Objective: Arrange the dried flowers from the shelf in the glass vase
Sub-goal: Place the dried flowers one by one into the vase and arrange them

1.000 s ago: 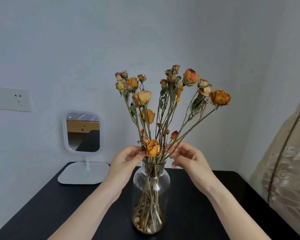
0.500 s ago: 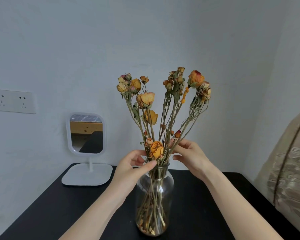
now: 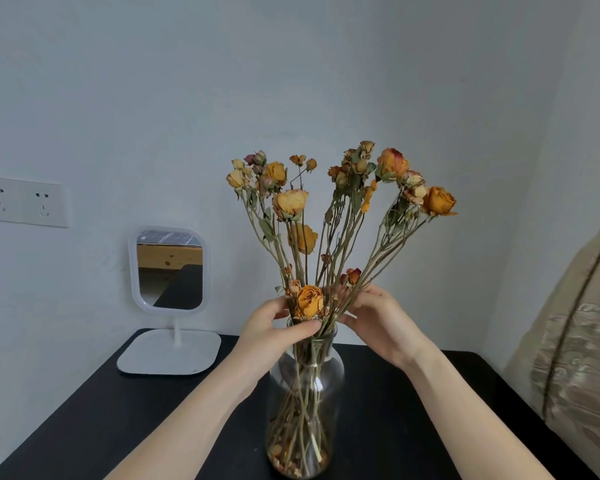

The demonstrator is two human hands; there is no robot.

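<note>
Glass vase [image 3: 303, 403] bulbous; papery dried flowers [image 3: 329, 216] fanned.

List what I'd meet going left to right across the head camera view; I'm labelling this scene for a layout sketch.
Wall socket → mirror → left hand → glass vase holding the dried flowers → right hand → beige curtain.

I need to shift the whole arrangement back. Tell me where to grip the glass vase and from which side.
Grip the glass vase around its wide lower body, one hand from each side. The narrow neck is crowded with dried flowers, which look brittle, and both hands are there.
</note>
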